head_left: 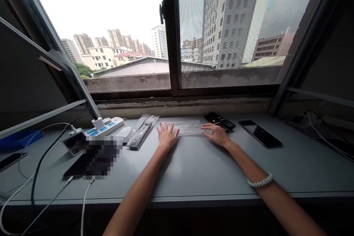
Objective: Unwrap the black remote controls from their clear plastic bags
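A clear, flat plastic bag [188, 128] lies across the desk between my hands. My left hand [167, 136] presses palm-down on the bag's left end, its fingers spread. At the right end, my right hand [217, 134] touches the bag's edge with fingertips stretched out and the thumb a little apart. Just beyond the right hand lie black remote controls [221, 121], partly hidden by it. To the left of my left hand, remote controls in clear plastic sleeves [141, 132] rest at a slant.
A black phone [260, 133] lies at the right. On the left are a white power strip [106, 127], a small boxy device [74, 142], a plugged-in tablet or phone [73, 167] and loose cables [34, 177]. A window frame [174, 44] rises behind the desk [193, 169].
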Available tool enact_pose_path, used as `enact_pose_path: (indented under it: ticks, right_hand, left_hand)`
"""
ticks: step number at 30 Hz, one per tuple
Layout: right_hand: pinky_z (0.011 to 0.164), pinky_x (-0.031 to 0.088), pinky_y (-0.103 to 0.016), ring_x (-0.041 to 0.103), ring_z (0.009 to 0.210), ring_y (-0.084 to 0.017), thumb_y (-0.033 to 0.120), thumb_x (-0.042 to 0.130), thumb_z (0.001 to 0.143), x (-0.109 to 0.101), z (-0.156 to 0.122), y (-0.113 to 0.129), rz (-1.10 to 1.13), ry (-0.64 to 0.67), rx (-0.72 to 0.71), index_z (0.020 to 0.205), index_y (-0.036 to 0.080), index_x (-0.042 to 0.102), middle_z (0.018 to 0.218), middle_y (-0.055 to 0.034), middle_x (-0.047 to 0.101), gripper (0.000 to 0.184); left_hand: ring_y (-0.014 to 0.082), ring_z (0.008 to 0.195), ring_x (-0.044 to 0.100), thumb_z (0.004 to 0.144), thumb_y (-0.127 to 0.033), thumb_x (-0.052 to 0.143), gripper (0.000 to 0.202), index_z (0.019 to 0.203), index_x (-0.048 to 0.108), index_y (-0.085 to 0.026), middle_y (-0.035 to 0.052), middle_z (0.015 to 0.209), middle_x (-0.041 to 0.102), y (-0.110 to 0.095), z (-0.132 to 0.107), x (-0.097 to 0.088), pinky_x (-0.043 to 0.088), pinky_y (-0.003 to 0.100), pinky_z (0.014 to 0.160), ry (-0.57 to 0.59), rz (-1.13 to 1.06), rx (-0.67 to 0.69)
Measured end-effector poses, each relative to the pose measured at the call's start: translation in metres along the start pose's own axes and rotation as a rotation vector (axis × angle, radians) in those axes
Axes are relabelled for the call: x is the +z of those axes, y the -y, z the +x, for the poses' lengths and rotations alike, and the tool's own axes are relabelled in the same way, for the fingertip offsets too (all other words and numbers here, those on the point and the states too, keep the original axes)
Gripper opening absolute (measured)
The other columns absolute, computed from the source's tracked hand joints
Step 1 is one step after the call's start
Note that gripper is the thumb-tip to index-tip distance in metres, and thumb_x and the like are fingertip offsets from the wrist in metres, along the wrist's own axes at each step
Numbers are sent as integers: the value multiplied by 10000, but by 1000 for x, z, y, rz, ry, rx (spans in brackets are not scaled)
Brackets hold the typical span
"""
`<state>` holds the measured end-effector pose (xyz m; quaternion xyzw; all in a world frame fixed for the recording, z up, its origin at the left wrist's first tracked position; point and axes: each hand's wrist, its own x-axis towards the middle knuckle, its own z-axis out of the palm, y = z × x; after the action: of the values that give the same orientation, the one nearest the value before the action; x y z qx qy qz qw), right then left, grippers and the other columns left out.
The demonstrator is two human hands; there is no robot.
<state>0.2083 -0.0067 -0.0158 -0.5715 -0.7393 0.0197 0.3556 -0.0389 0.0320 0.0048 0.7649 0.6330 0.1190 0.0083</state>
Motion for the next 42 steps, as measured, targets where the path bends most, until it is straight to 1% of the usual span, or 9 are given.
enact_pose_path:
  ticks: [9, 16, 19, 22, 25, 29, 34, 38, 42]
  right_hand:
    - [572, 436, -260, 578, 625, -108, 329, 579, 775, -3, -5, 1, -11, 75, 31, 850, 336, 731, 1097, 52, 654, 169]
    - [542, 373, -222, 577, 656, -103, 274, 614, 759, -2, -3, 6, -71, 56, 15, 815, 318, 728, 983, 51, 669, 134]
    - [510, 346, -215, 557, 607, -88, 237, 600, 762, -1, -2, 8, -87, 75, 7, 805, 303, 726, 929, 52, 675, 149]
    - [494, 335, -215, 549, 584, -81, 234, 588, 768, -1, -2, 9, -82, 76, 2, 809, 303, 723, 898, 63, 680, 157]
    - [502, 346, -216, 563, 588, -88, 224, 582, 768, -4, -3, 10, -66, 45, 1, 818, 305, 721, 877, 59, 684, 168]
    - [520, 379, -222, 585, 600, -104, 217, 555, 795, -9, -4, 13, -30, -31, -7, 829, 284, 724, 842, 29, 686, 185]
    - [564, 436, -228, 609, 662, -127, 223, 540, 815, -10, -3, 14, 95, -125, -55, 839, 249, 723, 859, -4, 674, 186]
    - [563, 436, -226, 600, 658, -125, 212, 536, 807, -10, -4, 18, 121, -201, -47, 831, 235, 720, 864, -13, 665, 187]
    - [546, 395, -225, 554, 572, -103, 215, 551, 787, -12, -5, 22, 29, -266, 34, 806, 246, 722, 818, 2, 662, 175]
  left_hand:
    - [300, 1251, 380, 894, -443, 316, 488, 1253, 520, -184, 122, 1302, 500, -3, -6, -5, 159, 472, 1092, -8, 25, -33]
    - [339, 1148, 452, 859, -397, 383, 443, 1132, 559, -95, 203, 1200, 531, 16, 1, -19, 313, 453, 970, -237, 60, -340]
    - [354, 1121, 471, 850, -411, 395, 438, 1099, 588, -107, 196, 1172, 554, 24, 1, -21, 311, 471, 960, -165, 66, -401]
    - [330, 1126, 474, 869, -408, 348, 432, 1063, 615, -129, 179, 1168, 569, 21, 0, -20, 316, 440, 964, -87, 47, -311]
    - [309, 1142, 471, 880, -402, 331, 435, 1095, 599, -135, 173, 1179, 570, 15, 0, -20, 313, 419, 973, -61, 21, -215]
    - [311, 1131, 493, 874, -416, 375, 402, 1069, 594, -143, 165, 1148, 599, 17, -1, -25, 318, 434, 961, -61, -7, -275]
    - [237, 1010, 590, 872, -325, 433, 242, 953, 625, -201, 68, 1005, 680, 20, -2, -38, 306, 410, 969, 14, -118, -261]
    - [250, 1007, 591, 876, -451, 427, 351, 1006, 617, -185, 96, 1016, 676, 15, -5, -43, 293, 432, 984, -68, -95, -264]
    - [299, 1068, 555, 784, -605, 497, 471, 902, 644, -173, 136, 1059, 657, 13, -10, -46, 274, 467, 1001, 93, -43, -236]
